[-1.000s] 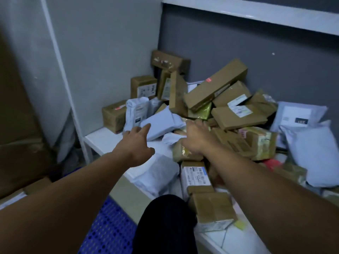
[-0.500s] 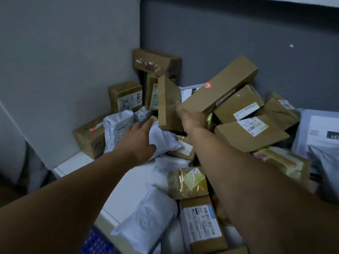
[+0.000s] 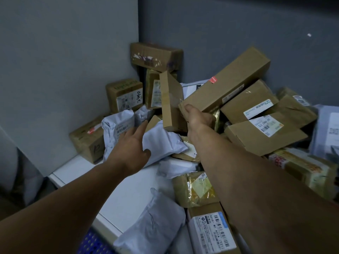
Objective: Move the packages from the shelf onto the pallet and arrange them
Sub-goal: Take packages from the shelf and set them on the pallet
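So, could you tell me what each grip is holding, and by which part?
The right-hand grip holds the long brown box by its lower end; the left-hand grip holds nothing.

Matt brown cardboard box (image 3: 225, 83) gripped by the right hand (image 3: 198, 120); crinkled, faintly shiny grey plastic mailer (image 3: 163, 143) under the left hand (image 3: 130, 145); glossy tape-wrapped parcel (image 3: 194, 189) beside the right forearm; smooth white shelf (image 3: 126, 191).

left wall: pale grey smooth panel (image 3: 64, 61) | back wall: darker slate-grey painted wall (image 3: 238, 24), small white speck (image 3: 309, 35) upper right | furniture: white flat shelf board (image 3: 128, 195) running into their corner | light: dim, bluish
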